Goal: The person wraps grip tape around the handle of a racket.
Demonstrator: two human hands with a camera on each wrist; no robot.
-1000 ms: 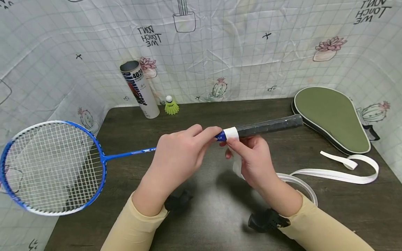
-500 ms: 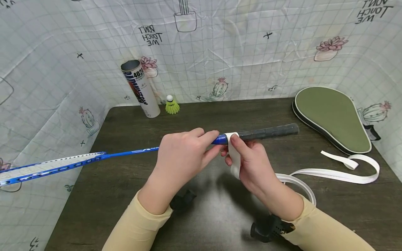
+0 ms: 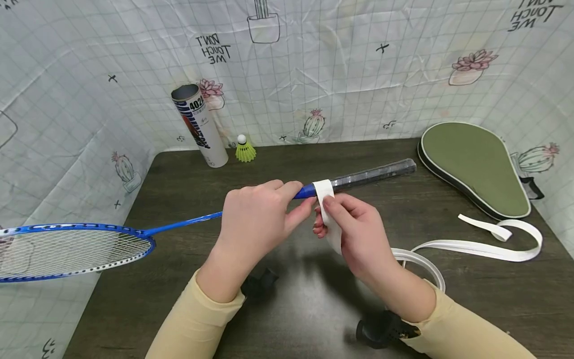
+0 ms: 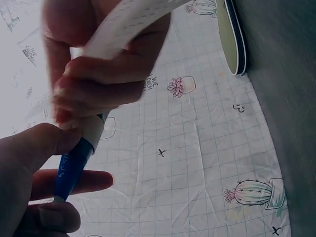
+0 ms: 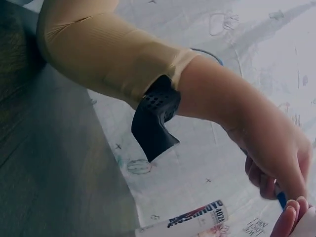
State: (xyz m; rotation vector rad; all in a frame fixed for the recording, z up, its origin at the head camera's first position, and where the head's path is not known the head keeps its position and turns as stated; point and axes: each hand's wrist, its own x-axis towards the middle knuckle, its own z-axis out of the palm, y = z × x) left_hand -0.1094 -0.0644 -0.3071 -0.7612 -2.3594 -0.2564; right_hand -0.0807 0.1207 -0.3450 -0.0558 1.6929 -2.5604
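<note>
Across the middle of the head view, above the table, is a blue and white badminton racket point(image 3: 184, 222) with a dark bare handle point(image 3: 376, 174). My left hand point(image 3: 257, 219) grips it by the shaft near the blue cone point(image 4: 71, 170). White grip tape point(image 3: 324, 188) goes round the end of the handle beside that cone. Between thumb and fingers, my right hand point(image 3: 356, 227) pinches the tape's hanging length just below the handle. In the left wrist view the tape runs up through the right hand point(image 4: 98, 74). The racket head's outer end lies outside the head view.
A loose length of tape point(image 3: 484, 249) curls on the dark table point(image 3: 179, 319) at the right. Behind it lies a green paddle-shaped case point(image 3: 471, 164). A shuttlecock tube point(image 3: 202, 129) stands at the back left, next to a yellow shuttlecock point(image 3: 245, 149). A patterned cloth point(image 3: 350, 80) surrounds the table.
The racket has turned about its shaft: its face showed fully, then edge-on, and now shows at a slant. Handle and right hand have shifted slightly left, and more tape shows below the handle.
</note>
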